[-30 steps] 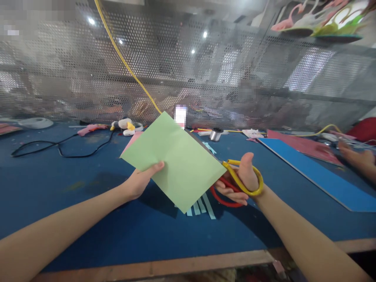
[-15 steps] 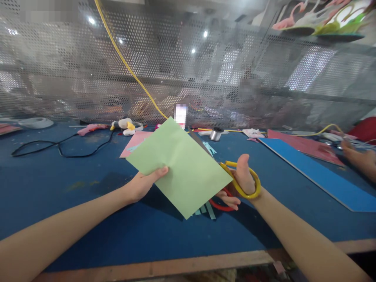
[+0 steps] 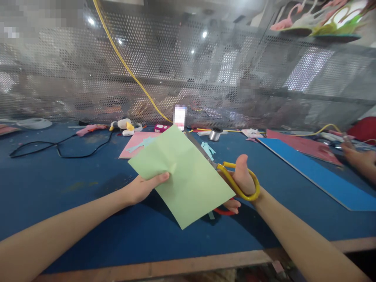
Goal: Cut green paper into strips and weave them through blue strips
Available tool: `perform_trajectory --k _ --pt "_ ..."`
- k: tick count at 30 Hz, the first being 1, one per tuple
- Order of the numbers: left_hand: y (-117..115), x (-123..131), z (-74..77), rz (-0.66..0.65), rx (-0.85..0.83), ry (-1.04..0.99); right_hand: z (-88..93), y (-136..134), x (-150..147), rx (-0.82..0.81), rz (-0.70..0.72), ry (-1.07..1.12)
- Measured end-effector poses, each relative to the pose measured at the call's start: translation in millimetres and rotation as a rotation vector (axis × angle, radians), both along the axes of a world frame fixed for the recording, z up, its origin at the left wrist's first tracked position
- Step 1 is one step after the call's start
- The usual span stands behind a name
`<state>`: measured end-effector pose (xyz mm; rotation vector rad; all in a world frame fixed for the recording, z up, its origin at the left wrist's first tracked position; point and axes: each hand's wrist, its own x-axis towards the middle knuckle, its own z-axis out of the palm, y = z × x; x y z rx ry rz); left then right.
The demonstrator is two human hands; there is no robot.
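Note:
A light green sheet [image 3: 188, 184] is pinched at its left side by my left hand [image 3: 147, 187], thumb on top and fingers hidden underneath. My right hand [image 3: 244, 180] is in the handles of a pair of scissors [image 3: 252, 192], one handle yellow and the other red. One dark blade shows along the sheet's upper right edge; the other is hidden behind the sheet. Cut light blue strips [image 3: 208, 149] lie on the table just beyond the blade. A pink sheet [image 3: 129, 147] with more light blue pieces on it is partly covered by the green sheet.
On the blue table [image 3: 88, 219], a pink glue gun [image 3: 91, 129] with a black cord lies at the left. A wire spool [image 3: 215, 134] and a lit phone [image 3: 179, 116] stand at the back. A blue board [image 3: 317, 172] lies at the right, near another person's hand [image 3: 360, 156].
The green sheet has shifted slightly down and right and tilted, uncovering more of the scissors' blade and the pink sheet. Both hands keep their hold.

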<state>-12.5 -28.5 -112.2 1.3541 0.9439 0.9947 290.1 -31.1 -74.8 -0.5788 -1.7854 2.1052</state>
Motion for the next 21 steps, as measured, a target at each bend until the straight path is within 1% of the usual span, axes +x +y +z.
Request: perform_trajectory --k 3,6,10,13,15,18,21 --pt "-0.5 -0.7 -1.1 0.013 0.033 0.033 1.9 -1.6 -2.0 0.009 -0.047 -0.045" --pt "0.5 -0.1 -3.0 0.016 0.033 0.005 -0.8 -0.6 -1.8 0.039 -0.117 -0.066" --pt "1.0 2.4 -4.3 0.011 0.000 -0.031 -7.3 2.0 -0.8 0.041 -0.167 0.034" --pt "0.3 3.6 -1.9 0.012 -0.003 -0.053 -7.1 0.8 0.0 0.049 -0.206 0.070" --pt "-0.6 3.6 0.6 0.002 0.001 -0.050 -4.2 -1.7 -0.3 0.051 -0.185 0.051" --pt "-2.4 2.5 2.3 -0.023 0.010 -0.032 0.3 -5.2 -2.9 0.050 -0.106 0.019" --pt "-3.7 0.4 -1.1 -0.093 -0.001 0.005 0.3 -6.0 -6.3 0.067 -0.126 -0.027"
